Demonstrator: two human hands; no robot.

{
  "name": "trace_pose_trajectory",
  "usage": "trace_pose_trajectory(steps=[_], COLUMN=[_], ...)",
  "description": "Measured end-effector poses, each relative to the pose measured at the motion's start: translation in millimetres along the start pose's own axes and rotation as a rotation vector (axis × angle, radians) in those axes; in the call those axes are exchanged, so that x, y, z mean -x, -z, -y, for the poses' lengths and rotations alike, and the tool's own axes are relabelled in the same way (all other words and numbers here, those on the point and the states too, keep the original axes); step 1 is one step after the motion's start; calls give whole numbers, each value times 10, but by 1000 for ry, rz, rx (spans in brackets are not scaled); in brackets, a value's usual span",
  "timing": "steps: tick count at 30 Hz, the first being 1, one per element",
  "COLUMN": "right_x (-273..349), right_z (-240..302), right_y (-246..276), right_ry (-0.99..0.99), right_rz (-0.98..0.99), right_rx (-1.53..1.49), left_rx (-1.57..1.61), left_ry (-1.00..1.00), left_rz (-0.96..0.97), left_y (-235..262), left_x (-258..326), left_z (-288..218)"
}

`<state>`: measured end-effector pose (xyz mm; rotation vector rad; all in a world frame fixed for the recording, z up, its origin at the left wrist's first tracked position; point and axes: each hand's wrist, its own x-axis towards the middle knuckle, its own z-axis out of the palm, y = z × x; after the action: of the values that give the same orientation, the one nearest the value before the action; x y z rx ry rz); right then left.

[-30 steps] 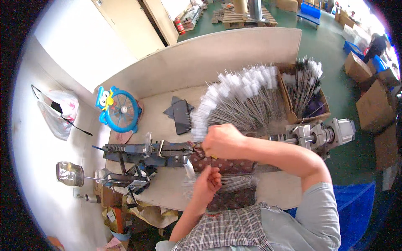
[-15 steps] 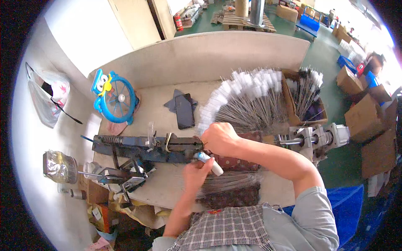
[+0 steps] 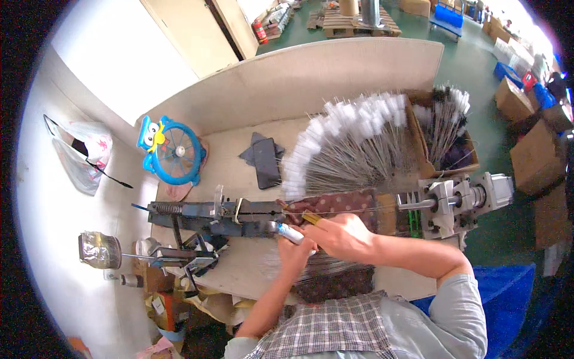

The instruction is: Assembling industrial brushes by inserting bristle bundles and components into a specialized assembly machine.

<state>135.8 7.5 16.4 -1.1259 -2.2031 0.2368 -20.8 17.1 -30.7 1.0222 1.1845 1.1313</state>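
My left hand (image 3: 294, 253) is closed around a white cylinder with a blue end (image 3: 289, 232), just in front of the dark metal bench device (image 3: 215, 214). Right beside it, my right hand (image 3: 344, 237) grips a small yellow strip-like piece (image 3: 311, 219), whose exact kind I cannot make out. A thin wire (image 3: 353, 211) stretches from the device's slot toward the motor-driven clamp (image 3: 445, 205) at the right, passing over a brown dotted cloth (image 3: 353, 202). Loose thin wires lie in front of my hands, partly hidden by them.
Behind my hands fans a large pile of white-tipped wire brushes (image 3: 359, 119). A cardboard box (image 3: 423, 134) of dark and white brushes stands to its right. A phone (image 3: 266, 163) and a blue toy-shaped fan (image 3: 173, 152) are at the back left. A panel (image 3: 335, 66) borders the table.
My right hand has come down from the device's end to beside my left hand, and the yellow piece now shows in it. A wire is now visible across the cloth. The view has shifted slightly.
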Motion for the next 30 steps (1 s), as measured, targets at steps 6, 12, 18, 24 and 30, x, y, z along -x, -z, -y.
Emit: trace_pose_trajectory(steps=[6, 12, 18, 24, 30], right_x=[89, 81, 55, 42, -69], right_z=[-320, -271, -220, -137, 60], right_y=[-545, -332, -282, -163, 363], right_ry=[-231, -176, -164, -169, -90], right_rz=[67, 206, 246, 278, 86], right_rx=[122, -18, -54, -105, 28], left_rx=[-642, 212, 619, 723, 570], left_ry=[65, 276, 425, 412, 149], left_rz=[260, -279, -482, -508, -392], left_y=[326, 1376, 2105, 2119, 1709], left_x=[-157, -146, -90, -134, -103], left_z=[-10, 82, 67, 151, 253])
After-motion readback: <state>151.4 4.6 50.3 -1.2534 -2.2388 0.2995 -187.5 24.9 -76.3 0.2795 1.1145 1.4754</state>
